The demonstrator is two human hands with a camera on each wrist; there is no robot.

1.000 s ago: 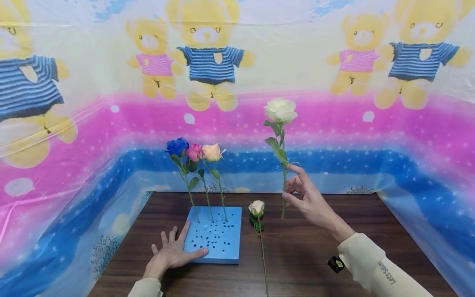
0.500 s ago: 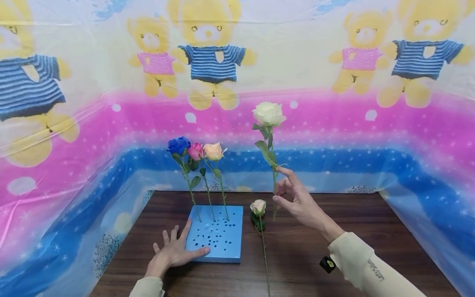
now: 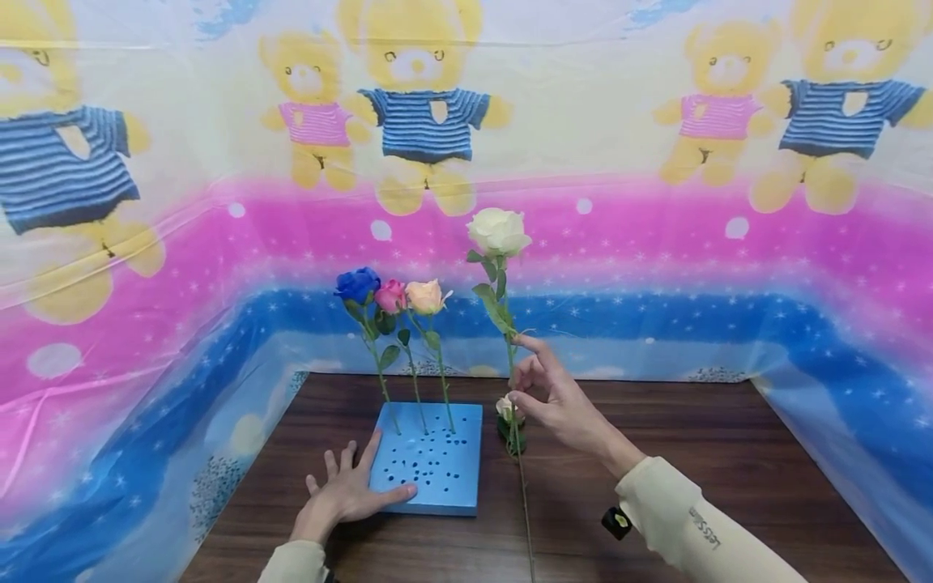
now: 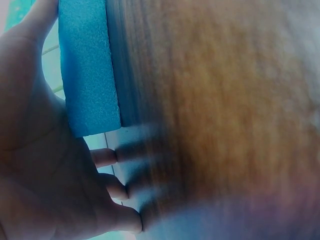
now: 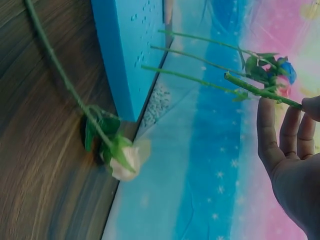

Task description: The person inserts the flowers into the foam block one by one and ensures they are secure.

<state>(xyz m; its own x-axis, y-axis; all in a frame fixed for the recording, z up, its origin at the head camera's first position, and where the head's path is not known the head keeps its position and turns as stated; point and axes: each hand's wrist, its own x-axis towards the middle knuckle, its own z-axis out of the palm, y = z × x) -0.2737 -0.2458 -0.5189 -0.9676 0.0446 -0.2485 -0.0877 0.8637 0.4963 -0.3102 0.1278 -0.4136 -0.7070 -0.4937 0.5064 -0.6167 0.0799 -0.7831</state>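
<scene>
I see the right grip raised near the far edge of the dark wood-grain worktop, thumb and fingers pinching the green stem of a large white rose, which stands upright in the air. The left grip is spread wide, its thumb on top of a flat, square blue foam block near the worktop's left edge. The block's many holes hold three upright stems along its far side: a blue rose, a pink rose and a peach rose. On the worktop, a small cream rose lies beside the block, stem towards the near edge. Since the earlier frames I've seen the white rose travel left, closer to the block; the left grip keeps its place.
</scene>
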